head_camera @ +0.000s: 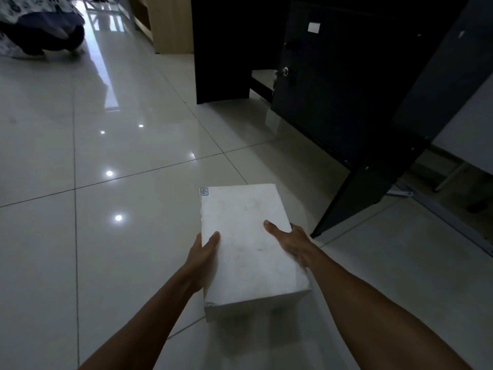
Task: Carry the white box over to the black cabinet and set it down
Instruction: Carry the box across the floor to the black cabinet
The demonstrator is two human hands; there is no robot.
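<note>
White box [248, 249]: plain rectangular carton, scuffed grey smudges on top, small blue-edged sticker [204, 191] at far-left corner. Held above the glossy tiled floor [80, 156], left hand [204, 252] and right hand [289, 240] clamped on opposite sides, thumbs on top. Black cabinet [341, 84] ahead-right, well apart.

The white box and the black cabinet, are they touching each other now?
Apart. In the head view the white box, held between the left hand and right hand, shows bare floor before the black cabinet.
</note>
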